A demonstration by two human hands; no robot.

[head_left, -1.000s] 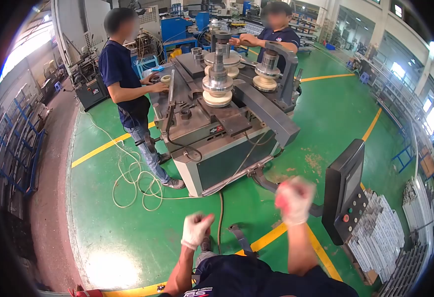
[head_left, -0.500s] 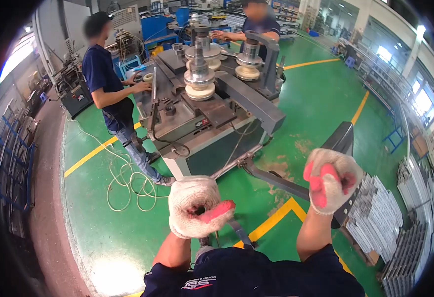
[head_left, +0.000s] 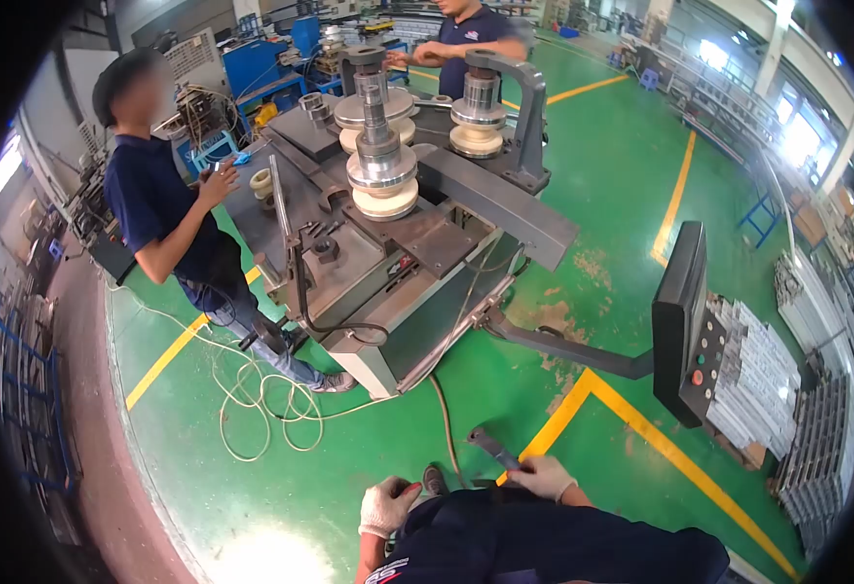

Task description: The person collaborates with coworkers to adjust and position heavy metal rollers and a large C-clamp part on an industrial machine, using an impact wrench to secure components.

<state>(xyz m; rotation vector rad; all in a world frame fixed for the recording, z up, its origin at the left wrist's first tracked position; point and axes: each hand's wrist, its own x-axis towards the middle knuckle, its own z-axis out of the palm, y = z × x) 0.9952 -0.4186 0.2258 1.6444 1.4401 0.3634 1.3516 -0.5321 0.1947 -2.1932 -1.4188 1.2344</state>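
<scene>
My left hand, in a white glove with a reddish palm side, is low in front of my dark shirt. Its fingers bend loosely, the thumb stands apart, and nothing shows in it. To its right, my gloved right hand closes around the end of a dark grey wrench at my waist. The wrench head points up and left over the green floor. Beyond my hands stands a large machine with metal and cream rollers on top.
A person stands left of the machine, hands raised; another person is behind it. A control panel hangs on an arm at right, near stacked metal profiles. A pale hose lies coiled on the floor.
Both my hands have dropped towards my waist, and my right hand has taken hold of the wrench. The person at left has lifted their hands from the machine. The view has shifted.
</scene>
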